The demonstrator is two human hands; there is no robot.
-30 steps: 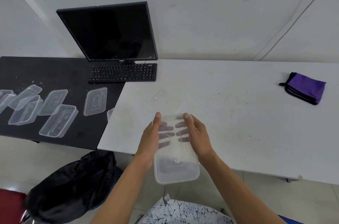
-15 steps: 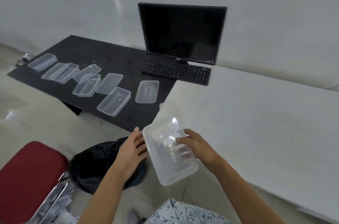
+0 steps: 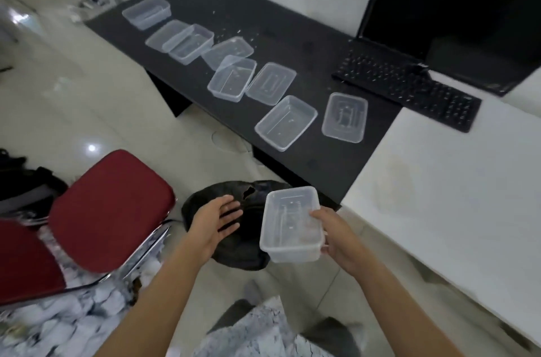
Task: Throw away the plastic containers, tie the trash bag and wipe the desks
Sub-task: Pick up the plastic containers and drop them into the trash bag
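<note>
The right hand [image 3: 336, 236] is clamped on a clear plastic container [image 3: 288, 219], gripping its near-right corner: the thumb lies on the rim and the fingers show blurred through the wall. The container is held open side up, tilted a little. The left hand [image 3: 218, 222] holds nothing, its palm turned inward and its fingers straight and slightly spread. The two hands are apart, with the container between them.

Below and between the hands a black trash bag [image 3: 248, 255] sits on the floor. The left hand and the container cover most of its mouth, and I cannot tell whether the left fingertips touch the plastic.

Beyond the hands stands a black bench [image 3: 292, 31] carrying a loose row of further clear tubs and lids; the nearest tub [image 3: 285, 122] lies well beyond the held one. Past the right hand are a keyboard [image 3: 409, 90] and a monitor [image 3: 468, 5], the monitor cut off by the frame. The whole view is softened by blur.

The black bench's near corner is just beyond the container, where it meets a white bench [image 3: 453, 195] whose edge runs along the outside of the right arm. A red chair seat [image 3: 111, 210] is just left of the left hand. Pale floor [image 3: 102, 110] lies open between the chair and the black bench.
</note>
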